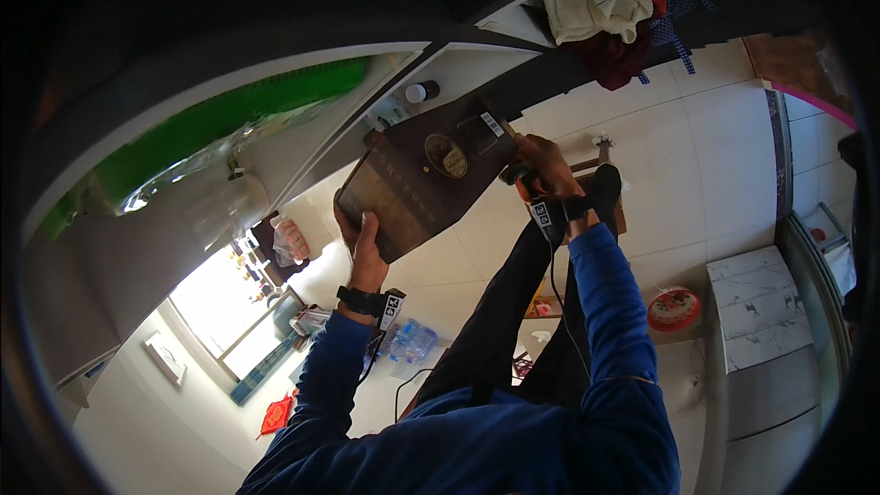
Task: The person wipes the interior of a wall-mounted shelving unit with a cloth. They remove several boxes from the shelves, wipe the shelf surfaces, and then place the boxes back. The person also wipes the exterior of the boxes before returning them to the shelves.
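A dark brown box (440, 172) with a round emblem and printed writing is held up in front of open cabinet shelves. My left hand (364, 247) grips its lower left end, the thumb lying on the front face. At the other end, my right hand (546, 161) holds the box's edge, its fingers partly hidden; something green and orange shows beside the palm. Just beyond the box, a small dark bottle with a white cap (422, 91) stands in a shelf compartment.
Green plastic-wrapped packages (234, 124) lie in the left compartment. Folded cloths (598, 3) hang over the upper right shelf edge. Below are a stool (612, 206) near my feet, bundled water bottles (412, 342), a red patterned basin (674, 309) and a marble-patterned cabinet (760, 309).
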The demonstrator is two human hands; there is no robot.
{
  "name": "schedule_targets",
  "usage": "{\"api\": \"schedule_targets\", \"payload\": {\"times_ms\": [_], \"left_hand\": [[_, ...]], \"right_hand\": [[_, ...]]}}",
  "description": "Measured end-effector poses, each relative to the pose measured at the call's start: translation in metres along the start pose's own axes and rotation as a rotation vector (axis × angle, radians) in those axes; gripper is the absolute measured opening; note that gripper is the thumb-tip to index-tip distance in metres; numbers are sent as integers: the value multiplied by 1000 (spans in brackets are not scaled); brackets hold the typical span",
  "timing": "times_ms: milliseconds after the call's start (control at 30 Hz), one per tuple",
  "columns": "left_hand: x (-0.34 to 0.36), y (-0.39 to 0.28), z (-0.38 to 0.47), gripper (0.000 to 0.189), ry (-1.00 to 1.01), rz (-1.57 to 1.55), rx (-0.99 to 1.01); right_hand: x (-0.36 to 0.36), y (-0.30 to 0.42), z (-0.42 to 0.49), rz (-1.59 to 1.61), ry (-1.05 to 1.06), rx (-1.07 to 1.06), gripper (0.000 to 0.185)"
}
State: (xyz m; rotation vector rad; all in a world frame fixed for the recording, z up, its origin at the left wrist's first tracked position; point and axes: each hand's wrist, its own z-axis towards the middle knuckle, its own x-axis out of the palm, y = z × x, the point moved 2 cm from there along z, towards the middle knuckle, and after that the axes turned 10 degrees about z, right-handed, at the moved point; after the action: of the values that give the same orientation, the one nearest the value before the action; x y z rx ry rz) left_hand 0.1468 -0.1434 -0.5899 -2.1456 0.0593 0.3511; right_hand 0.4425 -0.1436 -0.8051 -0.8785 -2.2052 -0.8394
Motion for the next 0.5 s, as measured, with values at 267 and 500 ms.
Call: {"api": "schedule_targets", "payload": {"times_ms": [267,500], "left_hand": [[-1,0,0,82,4,5,43],[-5,-1,-3,85,20,17,73]], "right_hand": [[-1,-19,20,55,10,96,62],[7,-2,0,-141,-90,0,65]]}}
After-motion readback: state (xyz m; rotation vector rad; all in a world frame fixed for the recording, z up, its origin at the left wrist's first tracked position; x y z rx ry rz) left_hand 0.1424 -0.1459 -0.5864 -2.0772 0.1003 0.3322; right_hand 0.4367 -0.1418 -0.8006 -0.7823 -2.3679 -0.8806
